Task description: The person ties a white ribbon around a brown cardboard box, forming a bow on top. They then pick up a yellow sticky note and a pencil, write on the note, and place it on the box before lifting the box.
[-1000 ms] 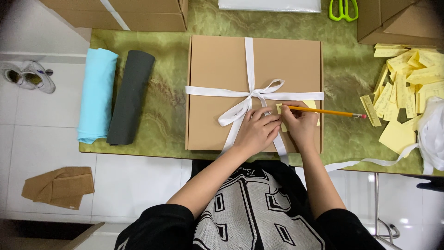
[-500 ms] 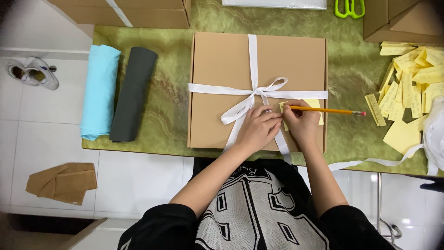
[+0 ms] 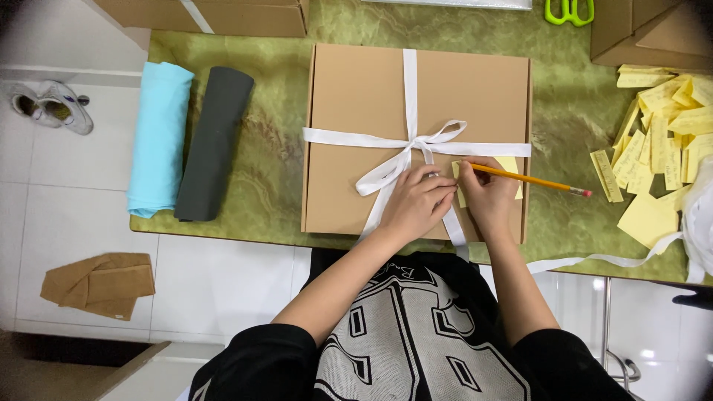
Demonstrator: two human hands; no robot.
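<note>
A flat brown cardboard box [image 3: 356, 104] lies on the green table [image 3: 275, 171], tied with a white ribbon [image 3: 408, 82] knotted in a bow. A yellow sticky note [image 3: 509, 165] is stuck on the box lid near its right front. My right hand [image 3: 486, 197] grips a yellow pencil [image 3: 535, 180] with its tip on the note. My left hand [image 3: 416, 204] rests on the lid beside the note, fingers curled against the ribbon tail.
A rolled light-blue cloth [image 3: 157, 137] and a rolled dark-grey cloth [image 3: 215, 141] lie at the table's left. Several yellow paper slips [image 3: 661, 141] are piled at the right. Green scissors [image 3: 570, 10] and more cardboard boxes [image 3: 223, 13] sit at the far edge. Shoes [image 3: 52, 108] and folded brown paper [image 3: 100, 284] lie on the floor.
The hands have stayed on the note; the pencil has shifted only slightly. The view has drifted a little.
</note>
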